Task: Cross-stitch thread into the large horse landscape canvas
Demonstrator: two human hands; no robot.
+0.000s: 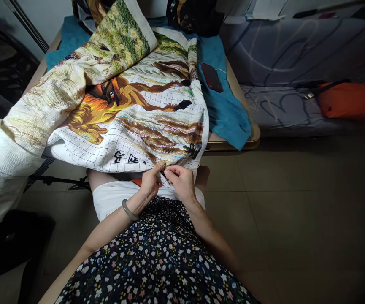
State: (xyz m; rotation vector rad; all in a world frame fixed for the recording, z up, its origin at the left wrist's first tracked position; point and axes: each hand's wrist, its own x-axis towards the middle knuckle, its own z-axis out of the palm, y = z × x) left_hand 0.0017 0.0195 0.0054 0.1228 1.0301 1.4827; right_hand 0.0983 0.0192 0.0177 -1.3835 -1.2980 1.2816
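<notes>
A large cross-stitch cloth (106, 126) with a printed grid spreads from the table toward my lap. Brown, orange and green stitching covers much of it, and black stitched characters stand near its front edge. My left hand (150, 180) is closed on that edge, thumb on top, gathering the fabric. Close beside it, my right hand (182, 182) pinches thumb and fingertips together at the cloth's edge. Whatever is between those fingertips is too small to make out. The cloth's far and left parts are rolled and folded over.
A teal cloth (233, 114) covers the table, and a dark red phone (212, 77) lies on it at right. A black bag (195, 17) sits behind. Right of the table is a grey patterned sofa (277, 105) with an orange item (353, 100). Tiled floor (283, 202) lies below.
</notes>
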